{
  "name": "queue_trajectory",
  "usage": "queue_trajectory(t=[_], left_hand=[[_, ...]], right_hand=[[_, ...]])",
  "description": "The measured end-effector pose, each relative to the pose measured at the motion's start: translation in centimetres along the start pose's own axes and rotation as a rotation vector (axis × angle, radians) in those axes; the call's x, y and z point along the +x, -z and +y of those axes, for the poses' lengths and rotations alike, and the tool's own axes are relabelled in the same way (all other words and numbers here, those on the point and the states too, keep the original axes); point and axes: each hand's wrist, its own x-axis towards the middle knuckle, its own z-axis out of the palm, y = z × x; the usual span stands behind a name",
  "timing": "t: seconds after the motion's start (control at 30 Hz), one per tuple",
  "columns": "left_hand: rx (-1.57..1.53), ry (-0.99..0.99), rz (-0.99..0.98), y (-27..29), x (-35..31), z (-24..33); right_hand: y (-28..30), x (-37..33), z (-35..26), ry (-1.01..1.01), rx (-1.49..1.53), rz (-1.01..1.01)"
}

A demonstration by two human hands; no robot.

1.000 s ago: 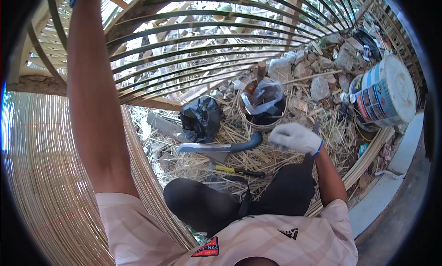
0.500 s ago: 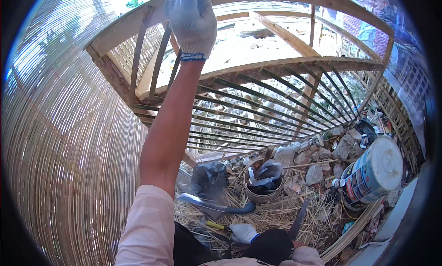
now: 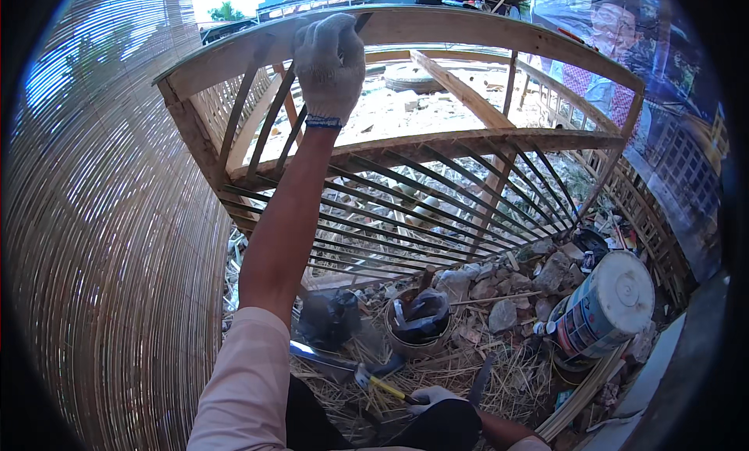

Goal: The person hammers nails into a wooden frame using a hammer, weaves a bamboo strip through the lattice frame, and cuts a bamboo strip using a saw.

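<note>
My left hand (image 3: pixel 329 70), in a white knitted glove with a blue cuff, is raised to the top beam (image 3: pixel 460 31) of a wooden frame. Its fingers are closed around a dark bamboo slat (image 3: pixel 363 22), whose tip sticks out above the fist. Similar slats (image 3: pixel 269 131) stand to its left, and more fan out below the middle rail (image 3: pixel 468 141). Low down near my knee, my right hand (image 3: pixel 431 399), also gloved, is wrapped around a hammer (image 3: pixel 388 387) with a yellow and black handle. The hammer's metal head points left.
Woven bamboo wall (image 3: pixel 117 256) on the left; printed sheet (image 3: pixel 624 53) at right. Below lie a long blade with a dark handle (image 3: pixel 382 367), a black plastic bag (image 3: pixel 331 318), a round pot (image 3: pixel 417 334), rocks (image 3: pixel 503 316), straw and an upturned paint bucket (image 3: pixel 605 307).
The view has tilted up, so more beyond the top beam shows. My right hand has brought the hammer up into clearer view. My left hand stays at the beam.
</note>
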Motion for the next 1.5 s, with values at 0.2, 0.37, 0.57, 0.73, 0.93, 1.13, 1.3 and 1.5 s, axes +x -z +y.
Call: queue_trajectory(t=[0.2,0.37,0.57,0.73,0.93,1.13,1.3,1.5], left_hand=[[0.012,0.000,-0.024,0.3,-0.2,0.0],[0.015,-0.043,-0.075,0.5,0.0,0.0],[0.011,-0.110,-0.036,0.5,0.4,-0.1],[-0.029,-0.072,-0.076,0.7,0.0,-0.1],[-0.076,-0.030,-0.136,1.0,-0.2,-0.1],[-0.059,-0.038,-0.171,1.0,-0.5,-0.2],[0.016,-0.012,-0.139,0.9,-0.5,-0.1],[0.016,-0.034,-0.091,0.9,-0.5,-0.1]], right_hand=[[5.5,-4.0,-6.7,0.151,0.360,0.136],[9.6,-5.8,-16.8,0.412,0.153,0.612],[16.1,-1.8,-30.8,1.014,0.369,0.977],[23.1,-1.3,-44.4,1.210,0.319,1.019],[23.7,1.0,-51.1,1.270,0.118,1.028],[24.0,2.7,-51.5,1.379,0.126,0.976],[24.3,2.8,-51.4,1.429,0.111,0.974],[24.0,3.1,-51.1,1.466,0.230,0.930]])
